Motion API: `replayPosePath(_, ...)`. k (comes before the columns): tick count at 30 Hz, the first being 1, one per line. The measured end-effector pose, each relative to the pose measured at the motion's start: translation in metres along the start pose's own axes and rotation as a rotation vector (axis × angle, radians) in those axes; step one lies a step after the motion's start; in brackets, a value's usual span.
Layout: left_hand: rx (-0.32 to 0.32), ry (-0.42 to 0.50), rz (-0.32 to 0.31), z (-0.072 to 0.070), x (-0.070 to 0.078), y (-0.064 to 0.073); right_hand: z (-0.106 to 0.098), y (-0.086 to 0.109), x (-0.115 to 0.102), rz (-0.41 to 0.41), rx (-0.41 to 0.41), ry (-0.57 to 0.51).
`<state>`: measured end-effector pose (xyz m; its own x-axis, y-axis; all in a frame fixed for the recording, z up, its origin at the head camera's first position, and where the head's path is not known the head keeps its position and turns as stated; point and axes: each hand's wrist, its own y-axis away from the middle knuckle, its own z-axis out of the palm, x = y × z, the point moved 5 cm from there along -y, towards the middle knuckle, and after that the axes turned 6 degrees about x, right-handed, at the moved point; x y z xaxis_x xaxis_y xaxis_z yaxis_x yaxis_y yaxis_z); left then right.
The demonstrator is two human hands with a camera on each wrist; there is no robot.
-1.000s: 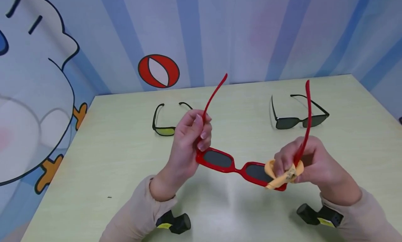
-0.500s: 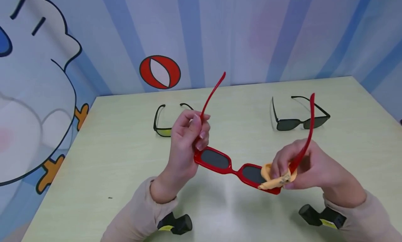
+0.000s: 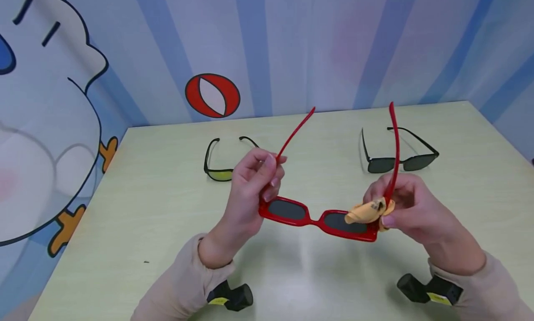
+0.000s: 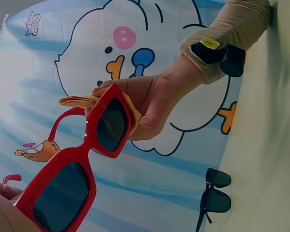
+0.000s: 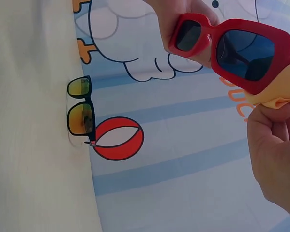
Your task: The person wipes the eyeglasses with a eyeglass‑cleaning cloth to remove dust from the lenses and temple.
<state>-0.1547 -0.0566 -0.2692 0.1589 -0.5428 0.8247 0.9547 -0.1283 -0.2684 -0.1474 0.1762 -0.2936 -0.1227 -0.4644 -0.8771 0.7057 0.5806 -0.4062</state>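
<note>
Red-framed sunglasses [image 3: 314,222] with dark lenses are held up above the table, their temples pointing away. My left hand [image 3: 250,191] pinches the left temple near its hinge, thumb on top. At the other end, my right hand [image 3: 421,214] grips the right hinge corner through an orange-yellow cloth [image 3: 367,211]. The cloth wraps that corner and overlaps part of the right lens. In the right wrist view the cloth [image 5: 280,87] covers the frame's outer edge, with the right thumb and fingers pressed on it.
Black glasses with yellow-green lenses [image 3: 219,175] stand on the table [image 3: 125,210] behind my left hand, partly hidden by it. Black sunglasses [image 3: 381,165] lie at the back right. A patterned blue wall [image 3: 283,47] rises behind the table's far edge.
The right hand with the cloth dips slightly, then rises, and the right end of the red sunglasses goes with it. The cloth now sits differently at the corner. The left hand stays nearly in place.
</note>
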Motion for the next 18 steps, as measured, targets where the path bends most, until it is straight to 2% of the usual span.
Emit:
replayPosePath(3,-0.024,-0.019,-0.006,0.001,-0.001,0.001,0.001,0.0,-0.002,-0.031,-0.038,-0.053)
replayPosePath(7,-0.04,-0.027,-0.01,0.003,-0.003,0.001,0.003,-0.001,-0.002,-0.038,-0.05,-0.07)
replayPosePath(14,-0.079,-0.07,-0.053,0.008,-0.011,0.004,0.001,0.002,-0.006,-0.028,-0.011,-0.046)
replayPosePath(18,-0.094,-0.086,-0.073,0.011,-0.014,0.006,0.002,0.002,-0.009,-0.039,-0.025,-0.067)
